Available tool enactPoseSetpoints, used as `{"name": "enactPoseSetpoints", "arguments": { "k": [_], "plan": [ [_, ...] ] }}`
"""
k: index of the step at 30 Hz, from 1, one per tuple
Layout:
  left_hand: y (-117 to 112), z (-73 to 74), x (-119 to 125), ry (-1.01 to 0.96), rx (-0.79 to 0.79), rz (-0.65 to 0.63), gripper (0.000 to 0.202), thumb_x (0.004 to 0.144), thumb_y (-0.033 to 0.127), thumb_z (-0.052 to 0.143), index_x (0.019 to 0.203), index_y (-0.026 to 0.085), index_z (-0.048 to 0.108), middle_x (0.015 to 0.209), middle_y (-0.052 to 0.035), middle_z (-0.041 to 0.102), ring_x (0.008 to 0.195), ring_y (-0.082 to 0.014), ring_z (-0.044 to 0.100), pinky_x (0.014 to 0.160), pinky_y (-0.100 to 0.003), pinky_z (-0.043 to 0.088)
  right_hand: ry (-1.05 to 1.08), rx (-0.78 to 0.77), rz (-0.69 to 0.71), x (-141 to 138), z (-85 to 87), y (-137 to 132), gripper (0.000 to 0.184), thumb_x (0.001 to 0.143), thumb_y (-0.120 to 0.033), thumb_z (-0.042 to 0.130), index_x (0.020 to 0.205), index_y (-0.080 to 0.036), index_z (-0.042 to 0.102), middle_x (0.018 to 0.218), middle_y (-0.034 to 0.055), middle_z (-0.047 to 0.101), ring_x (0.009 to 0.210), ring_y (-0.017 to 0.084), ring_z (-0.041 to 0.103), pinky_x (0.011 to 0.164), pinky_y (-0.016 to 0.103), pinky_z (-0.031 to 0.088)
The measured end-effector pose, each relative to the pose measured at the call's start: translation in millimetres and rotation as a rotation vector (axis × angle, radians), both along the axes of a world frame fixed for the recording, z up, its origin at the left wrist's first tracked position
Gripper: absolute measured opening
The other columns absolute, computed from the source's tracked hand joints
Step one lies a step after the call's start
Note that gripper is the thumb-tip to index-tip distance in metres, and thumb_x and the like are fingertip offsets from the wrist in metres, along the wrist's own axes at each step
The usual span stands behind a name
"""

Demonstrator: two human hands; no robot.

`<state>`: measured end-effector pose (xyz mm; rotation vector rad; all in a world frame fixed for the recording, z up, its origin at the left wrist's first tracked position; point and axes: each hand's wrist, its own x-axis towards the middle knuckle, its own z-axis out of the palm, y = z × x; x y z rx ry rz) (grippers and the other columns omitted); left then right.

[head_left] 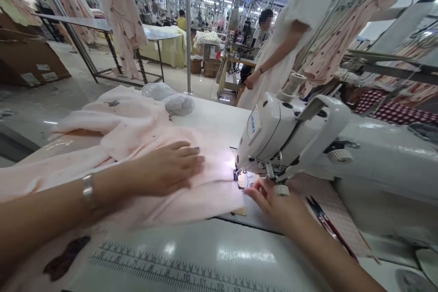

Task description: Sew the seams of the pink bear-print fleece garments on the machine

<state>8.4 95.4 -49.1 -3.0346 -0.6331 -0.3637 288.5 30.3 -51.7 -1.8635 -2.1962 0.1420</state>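
Pale pink fabric (212, 194) with a few dark printed motifs spreads over the sewing table, its right edge under the presser foot (236, 174) of a white sewing machine (270, 132). My left hand (167, 166) lies flat on the fabric, fingers stretched toward the needle; its edges are slightly blurred. Just right of the needle, my right hand (270, 198) is beside the presser foot with its fingers curled toward the thumb. The machine head partly covers those fingers, and whatever they pinch cannot be made out. The machine's lamp lights the needle area.
Red-handled thread snips (330, 223) lie right of my right forearm on pinkish patterned cloth (342, 214). A printed ruler scale (171, 271) runs along the table's front. Behind the table are a clear plastic bag (178, 104), a metal pole (188, 32) and a standing person (284, 50).
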Motion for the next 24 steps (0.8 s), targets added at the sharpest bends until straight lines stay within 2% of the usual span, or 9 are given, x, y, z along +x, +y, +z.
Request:
{"name": "enactPoseSetpoints", "arguments": {
  "k": [1, 4, 7, 11, 13, 16, 19, 21, 24],
  "plan": [
    [-19.2, -8.0, -10.2, 0.052, 0.011, 0.010, 0.042, 0.091, 0.038, 0.043, 0.131, 0.026, 0.042, 0.134, -0.0026, 0.047, 0.124, -0.0219, 0.039, 0.106, -0.038, 0.023, 0.006, -0.018, -0.004, -5.6, 1.5, -5.5, 0.026, 0.083, -0.045, 0.056, 0.071, -0.021, 0.055, 0.073, 0.0026, 0.061, 0.077, 0.022, 0.057, 0.069, 0.035, 0.042],
    [-89.1, -32.1, -16.5, 0.048, 0.027, 0.301, 0.058, 0.087, 0.034, 0.045, 0.141, 0.020, 0.028, 0.144, -0.0114, 0.032, 0.133, -0.0330, 0.024, 0.105, -0.049, 0.019, 0.030, -0.044, 0.012, -20.6, -0.5, -14.6, 0.025, 0.081, -0.044, 0.057, 0.072, -0.022, 0.051, 0.073, 0.0014, 0.060, 0.074, 0.022, 0.056, 0.060, 0.031, 0.039],
    [-123.8, -32.2, 10.3, -0.062, 0.001, 0.165, 0.044, 0.088, 0.035, 0.044, 0.131, 0.024, 0.041, 0.133, -0.0096, 0.047, 0.125, -0.0293, 0.039, 0.102, -0.044, 0.028, 0.077, -0.034, 0.054, -23.7, -4.1, -14.1, 0.023, 0.086, -0.035, 0.050, 0.068, -0.021, 0.047, 0.068, -0.0016, 0.058, 0.067, 0.016, 0.056, 0.057, 0.026, 0.039],
    [-86.4, -2.1, 51.2, -0.255, -0.250, 0.141, 0.026, 0.092, 0.018, 0.032, 0.104, 0.020, 0.055, 0.108, -0.0035, 0.062, 0.111, -0.0174, 0.052, 0.111, -0.039, 0.021, 0.141, 0.000, 0.098, -0.4, -4.2, -10.3, 0.020, 0.086, -0.034, 0.048, 0.072, -0.021, 0.050, 0.056, -0.0067, 0.055, 0.048, 0.010, 0.052, 0.048, 0.020, 0.041],
    [-63.2, 3.0, 59.6, -0.215, -0.264, 0.110, 0.022, 0.093, 0.022, 0.037, 0.107, 0.016, 0.053, 0.116, -0.0064, 0.058, 0.119, -0.0201, 0.045, 0.111, -0.041, 0.020, 0.125, 0.080, 0.072, 14.6, -2.7, -12.0, 0.020, 0.086, -0.033, 0.044, 0.078, -0.020, 0.055, 0.060, -0.0021, 0.061, 0.051, 0.014, 0.056, 0.049, 0.025, 0.044],
    [-51.3, -5.9, 59.8, -0.104, -0.212, 0.105, 0.035, 0.094, 0.030, 0.041, 0.125, 0.013, 0.042, 0.137, -0.0107, 0.040, 0.130, -0.0256, 0.031, 0.109, -0.044, 0.023, 0.084, 0.258, 0.033, 21.0, 1.6, -23.9, 0.029, 0.087, -0.033, 0.038, 0.088, -0.015, 0.062, 0.080, 0.0107, 0.066, 0.074, 0.025, 0.063, 0.064, 0.039, 0.050],
    [-51.8, -11.3, 58.5, -0.042, -0.191, 0.109, 0.033, 0.093, 0.033, 0.044, 0.121, 0.014, 0.046, 0.135, -0.0108, 0.043, 0.124, -0.0271, 0.037, 0.102, -0.043, 0.031, 0.105, 0.343, 0.175, 1.1, 4.0, -42.1, 0.030, 0.090, -0.027, 0.039, 0.109, -0.015, 0.059, 0.107, 0.0112, 0.064, 0.102, 0.022, 0.059, 0.084, 0.036, 0.051],
    [-48.7, -7.9, 59.1, -0.034, -0.204, 0.084, 0.025, 0.091, 0.035, 0.048, 0.108, 0.016, 0.054, 0.124, -0.0079, 0.051, 0.113, -0.0253, 0.046, 0.095, -0.041, 0.035, 0.032, 0.274, 0.264, -15.8, 0.7, -50.6, 0.038, 0.092, -0.028, 0.039, 0.124, -0.011, 0.050, 0.125, 0.0123, 0.055, 0.116, 0.021, 0.051, 0.092, 0.036, 0.049],
    [-42.1, -2.5, 58.8, -0.068, -0.217, 0.053, 0.024, 0.091, 0.036, 0.049, 0.107, 0.019, 0.053, 0.120, -0.0053, 0.052, 0.110, -0.0227, 0.046, 0.093, -0.039, 0.033, -0.198, 0.097, 0.276, -26.3, -10.4, -54.6, 0.054, 0.092, -0.040, 0.036, 0.132, -0.004, 0.042, 0.140, 0.0158, 0.036, 0.129, 0.029, 0.036, 0.099, 0.050, 0.041]
  ]
}}
